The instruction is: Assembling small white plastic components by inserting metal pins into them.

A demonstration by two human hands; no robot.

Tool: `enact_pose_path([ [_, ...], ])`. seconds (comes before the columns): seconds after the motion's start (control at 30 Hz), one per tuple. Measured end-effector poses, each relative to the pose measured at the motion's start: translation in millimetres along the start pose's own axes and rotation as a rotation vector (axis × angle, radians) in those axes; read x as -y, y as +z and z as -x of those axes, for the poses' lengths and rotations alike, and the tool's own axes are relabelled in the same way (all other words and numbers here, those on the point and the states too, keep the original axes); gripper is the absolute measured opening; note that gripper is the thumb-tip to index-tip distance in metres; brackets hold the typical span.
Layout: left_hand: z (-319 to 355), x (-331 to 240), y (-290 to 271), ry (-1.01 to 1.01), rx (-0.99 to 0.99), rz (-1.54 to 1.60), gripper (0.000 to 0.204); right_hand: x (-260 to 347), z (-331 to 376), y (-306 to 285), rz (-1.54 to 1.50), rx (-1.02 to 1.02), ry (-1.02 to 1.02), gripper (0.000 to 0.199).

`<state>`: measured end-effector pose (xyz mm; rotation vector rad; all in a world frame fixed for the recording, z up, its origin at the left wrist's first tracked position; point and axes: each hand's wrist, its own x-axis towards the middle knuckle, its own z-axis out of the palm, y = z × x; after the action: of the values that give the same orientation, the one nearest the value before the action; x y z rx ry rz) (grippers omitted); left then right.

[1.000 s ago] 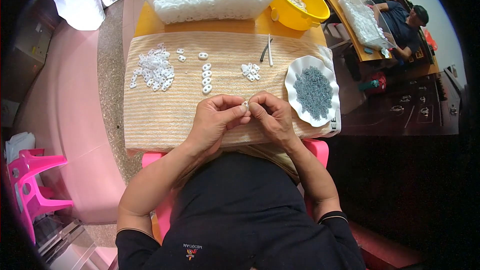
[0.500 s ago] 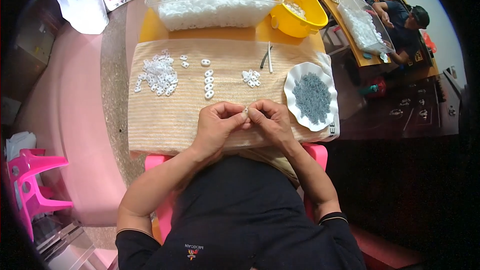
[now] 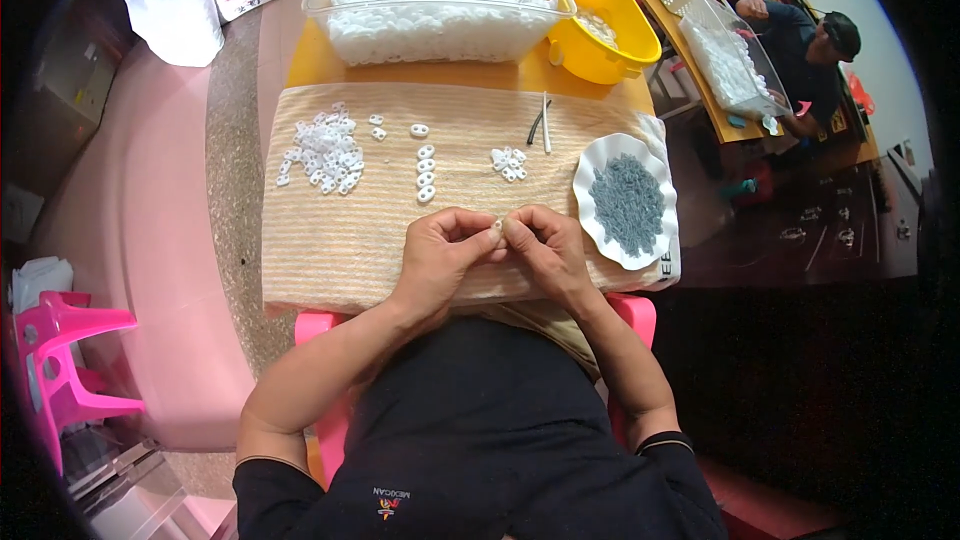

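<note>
Both hands together at the near edge of the striped cloth (image 3: pixel 330 240): left hand (image 3: pixel 440 260) and right hand (image 3: pixel 545 250) pinch one small white plastic piece (image 3: pixel 497 227) between the fingertips, held just above the cloth. Can't tell if there's a second part in the pinch; too small.

Risks as I see them:
- The piece is tiny and held only at the fingertips. If your grip slips, it likely drops onto the cloth edge or into your lap, since you're working right over the near rim.
- The white scalloped dish (image 3: pixel 585 190) of small grey parts (image 3: pixel 628 202) sits just beside your right hand, overhanging the right end of the cloth. A wrist swing outward could knock it and scatter the lot.
- The column of white pieces (image 3: pixel 425 172) lies just ahead of your hands. Reaching forward could sweep it out of line.
- The loose pile of white pieces (image 3: pixel 320 150) on the left and the small cluster (image 3: pixel 509 162) on the right are near enough to mix if the cloth gets dragged.
- The clear tub (image 3: pixel 330 15) and yellow bowl (image 3: pixel 620 30) are well apart, so low risk.
</note>
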<state>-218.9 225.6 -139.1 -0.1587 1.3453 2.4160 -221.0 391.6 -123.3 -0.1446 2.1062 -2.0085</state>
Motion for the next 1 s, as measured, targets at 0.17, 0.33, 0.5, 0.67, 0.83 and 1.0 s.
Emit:
enact_pose_path([
  [0.17,-0.1,-2.2,0.4,-0.017,-0.013,0.014,0.015,2.3,0.1,2.5,0.110,-0.032,-0.040,0.021],
  [0.33,0.2,-1.3,0.2,-0.009,-0.003,0.027,0.015,4.4,-0.1,3.8,0.091,-0.032,-0.032,0.021],
  [0.5,-1.7,0.2,-0.6,-0.020,-0.004,0.057,0.015,3.6,-2.1,-0.3,0.134,-0.026,-0.037,0.020],
  [0.67,0.2,-2.6,1.1,-0.039,0.005,0.100,0.016,7.5,-2.6,-4.2,0.079,-0.013,0.041,0.020],
  [0.83,-0.1,-4.5,-2.3,-0.041,0.005,0.174,0.015,15.5,-6.5,-5.3,0.051,-0.022,0.067,0.021],
  [1.0,1.1,-11.5,-2.9,0.014,-0.028,0.242,0.015,23.9,-29.4,-8.9,0.069,-0.022,0.007,0.020],
])
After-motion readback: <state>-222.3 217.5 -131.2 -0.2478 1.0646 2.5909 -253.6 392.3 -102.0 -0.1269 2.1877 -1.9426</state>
